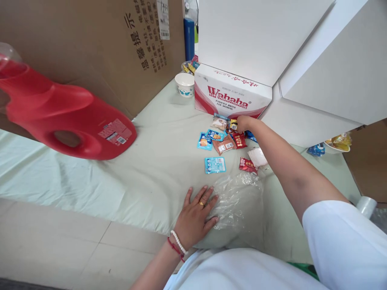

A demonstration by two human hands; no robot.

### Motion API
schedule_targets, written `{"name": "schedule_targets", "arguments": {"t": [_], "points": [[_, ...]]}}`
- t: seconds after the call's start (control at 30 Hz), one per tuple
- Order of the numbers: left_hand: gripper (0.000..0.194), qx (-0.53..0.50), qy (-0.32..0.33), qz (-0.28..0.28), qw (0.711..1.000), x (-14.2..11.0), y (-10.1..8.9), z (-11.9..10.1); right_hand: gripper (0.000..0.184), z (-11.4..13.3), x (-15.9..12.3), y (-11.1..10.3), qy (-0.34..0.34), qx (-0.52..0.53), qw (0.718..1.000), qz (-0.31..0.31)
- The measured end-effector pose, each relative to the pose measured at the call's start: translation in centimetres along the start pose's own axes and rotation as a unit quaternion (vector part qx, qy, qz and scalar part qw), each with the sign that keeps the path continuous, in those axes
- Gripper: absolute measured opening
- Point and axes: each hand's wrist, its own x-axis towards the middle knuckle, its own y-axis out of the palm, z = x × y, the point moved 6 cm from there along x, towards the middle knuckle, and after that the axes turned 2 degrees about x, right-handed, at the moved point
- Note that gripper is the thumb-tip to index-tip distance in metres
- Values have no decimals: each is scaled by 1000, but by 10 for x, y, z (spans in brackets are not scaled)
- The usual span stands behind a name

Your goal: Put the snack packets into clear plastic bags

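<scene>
My left hand (198, 213) lies flat with its fingers stretched out on the pale green cloth, touching the edge of a clear plastic bag (238, 201). My right hand (242, 124) reaches into a heap of snack packets, its fingers curled down beside a small yellow packet (233, 124). What those fingers hold, if anything, is hidden. Around them lie a brown packet (223, 145), a red packet (240, 140), blue packets (204, 141) and a whitish packet (219, 123). Closer to me are a light blue packet (215, 165), a dark red packet (248, 165) and a white packet (258, 156).
A white and red Wahaha carton (232, 90) stands behind the heap, with a paper bowl (185, 84) to its left. A big red jug (66, 117) and a large cardboard box (99, 48) occupy the left. At right, another bowl (338, 148) holds yellow packets.
</scene>
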Motion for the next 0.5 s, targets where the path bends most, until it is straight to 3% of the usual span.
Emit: {"name": "schedule_targets", "arguments": {"t": [0.1, 0.2, 0.3, 0.37, 0.43, 0.5], "points": [[59, -7, -10, 0, 1000, -6, 0, -3, 59, -2, -8, 10, 41, -44, 998, 20], [69, -17, -19, 4, 1000, -13, -1, -7, 65, -4, -32, 0, 22, -9, 998, -62], [78, -32, -30, 13, 999, -16, -1, -9, 64, -4, -89, -31, -19, 82, 981, -173], [79, -41, -44, 16, 998, -15, -2, -11, 61, 4, -144, -51, -47, 140, 968, -201], [73, -43, -56, 16, 997, -12, -3, -14, 51, 23, -198, -52, -95, 203, 965, -137], [61, -36, -68, 14, 997, -9, -4, -17, 36, 53, -244, -25, -154, 226, 962, 9]]}}
